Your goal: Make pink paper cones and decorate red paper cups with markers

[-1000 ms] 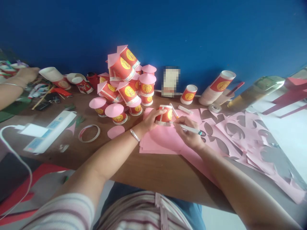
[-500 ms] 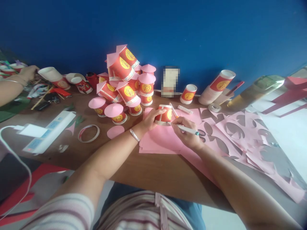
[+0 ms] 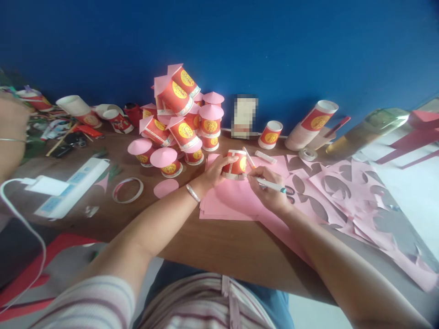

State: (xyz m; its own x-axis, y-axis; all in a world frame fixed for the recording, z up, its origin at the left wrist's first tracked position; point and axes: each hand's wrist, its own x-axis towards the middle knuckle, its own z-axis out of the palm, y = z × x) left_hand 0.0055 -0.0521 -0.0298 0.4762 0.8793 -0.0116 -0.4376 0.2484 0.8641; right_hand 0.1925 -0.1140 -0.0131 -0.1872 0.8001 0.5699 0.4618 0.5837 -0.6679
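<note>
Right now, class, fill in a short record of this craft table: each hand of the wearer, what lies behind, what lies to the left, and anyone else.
Left hand: holds red paper cup on pink paper
Right hand: holds white pen, tip at the cup's foot
Behind: pile of cups with pink cone tops
To the left: tape ring, power strip
Other person: hand at far left edge, blurred

One head-worn view, looking forward and down over the bench (image 3: 212, 246) toward the blue wall (image 3: 308, 45) behind it. Close range: the left hand (image 3: 214, 171) and right hand (image 3: 269, 192) sit near frame centre, forearms (image 3: 151, 228) entering from the bottom edge.
</note>
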